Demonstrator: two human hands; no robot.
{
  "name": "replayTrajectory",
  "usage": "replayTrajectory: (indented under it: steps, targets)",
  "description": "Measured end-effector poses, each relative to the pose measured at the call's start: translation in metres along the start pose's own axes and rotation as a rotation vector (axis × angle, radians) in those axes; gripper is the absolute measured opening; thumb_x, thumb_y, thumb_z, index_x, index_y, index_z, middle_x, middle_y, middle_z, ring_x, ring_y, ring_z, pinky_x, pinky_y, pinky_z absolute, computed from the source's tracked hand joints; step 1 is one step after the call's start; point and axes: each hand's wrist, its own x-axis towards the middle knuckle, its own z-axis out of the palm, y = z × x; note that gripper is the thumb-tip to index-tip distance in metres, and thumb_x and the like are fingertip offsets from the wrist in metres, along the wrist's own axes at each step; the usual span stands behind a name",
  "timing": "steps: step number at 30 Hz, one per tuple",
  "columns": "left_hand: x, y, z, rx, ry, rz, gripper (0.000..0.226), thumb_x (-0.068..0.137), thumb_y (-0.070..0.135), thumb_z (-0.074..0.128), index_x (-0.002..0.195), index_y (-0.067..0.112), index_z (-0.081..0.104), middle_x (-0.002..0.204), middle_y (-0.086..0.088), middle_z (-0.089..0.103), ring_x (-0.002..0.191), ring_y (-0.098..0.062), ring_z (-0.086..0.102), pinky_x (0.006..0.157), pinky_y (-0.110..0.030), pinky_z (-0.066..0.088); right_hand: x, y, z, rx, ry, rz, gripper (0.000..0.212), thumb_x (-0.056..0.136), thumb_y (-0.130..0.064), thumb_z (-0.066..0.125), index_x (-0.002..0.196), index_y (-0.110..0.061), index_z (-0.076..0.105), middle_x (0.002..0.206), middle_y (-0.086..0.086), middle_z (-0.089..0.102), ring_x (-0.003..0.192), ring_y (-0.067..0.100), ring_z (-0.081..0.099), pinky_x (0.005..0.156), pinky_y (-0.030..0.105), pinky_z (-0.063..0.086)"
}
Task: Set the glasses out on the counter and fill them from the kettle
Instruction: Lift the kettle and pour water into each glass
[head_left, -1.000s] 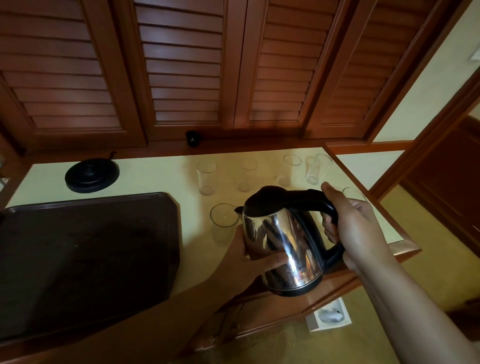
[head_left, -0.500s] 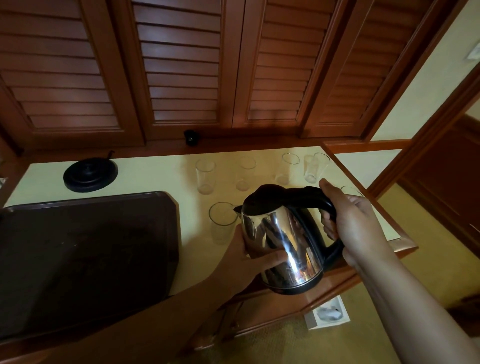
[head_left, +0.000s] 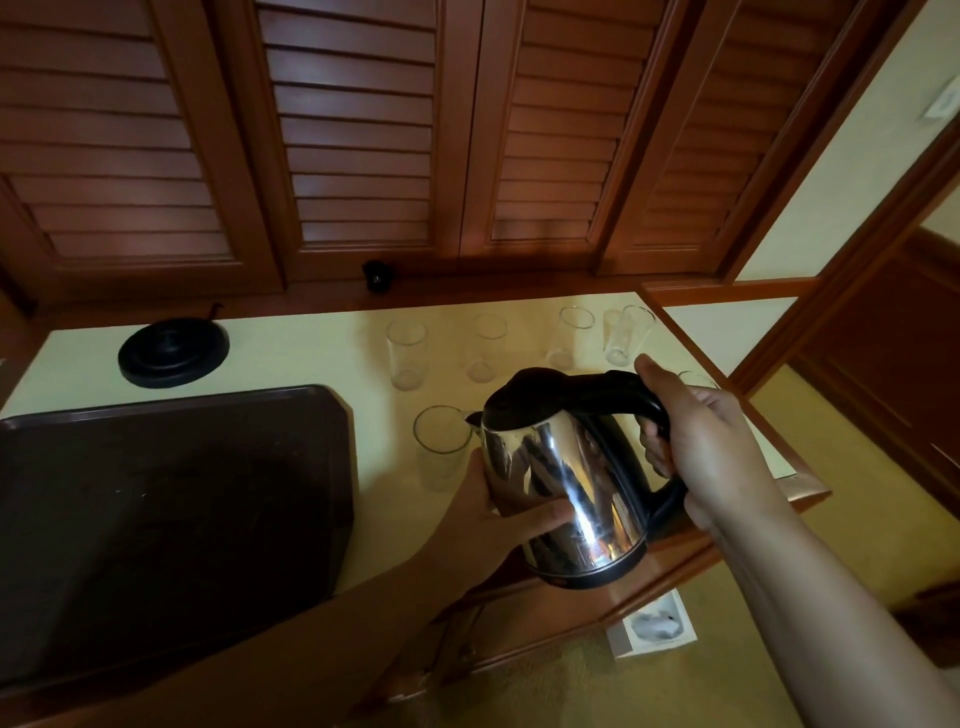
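A shiny steel kettle (head_left: 563, 483) with a black lid and handle hangs above the counter's front edge, tilted a little to the left. My right hand (head_left: 698, 447) grips its black handle. My left hand (head_left: 491, 512) holds the kettle's steel body from the left side, thumb across the front. The spout sits right beside the rim of the nearest clear glass (head_left: 441, 447). Several more clear glasses stand in a row further back, among them one glass (head_left: 407, 353) at the left and another glass (head_left: 626, 335) at the right. One glass rim (head_left: 696, 379) peeks out behind my right hand.
A large dark tray (head_left: 171, 514) covers the counter's left part. The kettle's round black base (head_left: 174, 352) sits at the back left. Wooden louvred doors (head_left: 358, 135) rise behind the pale counter (head_left: 311, 353). A white box (head_left: 655, 623) lies on the floor below.
The kettle and both hands have barely shifted; the kettle sits slightly lower and closer to the near glass.
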Motion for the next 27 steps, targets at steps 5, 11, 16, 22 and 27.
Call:
replayTrajectory:
  steps: [5,11,16,22,27]
  targets:
    - [0.000,0.000,0.000,0.005,0.004,-0.010,0.081,0.074,0.028,0.091,0.145,0.022,0.052,0.143,-0.004,0.070,0.133,-0.023,0.068,0.110,-0.046,0.057,0.001,0.000,0.000,-0.013,-0.004,0.000,0.059,0.103,-0.041,0.059,0.056,-0.005,0.053,0.041,0.003,0.043,0.036,0.014,0.035,0.045,0.017,0.037]
    - [0.000,0.000,-0.001,0.007,-0.018,-0.025,0.081,0.070,0.032,0.091,0.142,0.024,0.053,0.141,-0.001,0.071,0.131,-0.020,0.069,0.108,-0.041,0.059,0.003,0.001,0.000,-0.019,-0.020,-0.009,0.061,0.103,-0.041,0.059,0.055,-0.004,0.053,0.042,0.005,0.043,0.038,0.017,0.034,0.046,0.018,0.038]
    - [0.000,0.000,-0.005,0.023,0.007,-0.039,0.090,0.067,0.035,0.093,0.146,0.022,0.051,0.141,0.000,0.070,0.129,-0.017,0.070,0.104,-0.038,0.061,0.001,0.003,0.000,0.063,-0.017,0.023,0.056,0.102,-0.037,0.060,0.053,-0.010,0.057,0.042,0.002,0.045,0.037,0.014,0.037,0.045,0.021,0.035]
    - [0.000,0.001,-0.011,0.085,0.019,-0.062,0.079,0.075,0.012,0.097,0.143,0.022,0.056,0.132,0.004,0.076,0.122,-0.012,0.073,0.091,-0.026,0.063,-0.004,0.014,0.000,0.138,0.020,-0.018,0.054,0.102,-0.035,0.061,0.053,-0.011,0.059,0.049,0.007,0.043,0.041,0.016,0.035,0.045,0.020,0.034]
    - [0.002,0.014,-0.012,0.150,0.004,-0.059,0.081,0.074,0.007,0.097,0.141,0.029,0.057,0.128,0.014,0.076,0.115,0.001,0.073,0.085,-0.019,0.062,-0.008,0.017,-0.004,0.257,0.071,0.004,0.048,0.102,-0.033,0.062,0.057,-0.018,0.060,0.049,0.002,0.042,0.039,0.012,0.036,0.043,0.019,0.031]
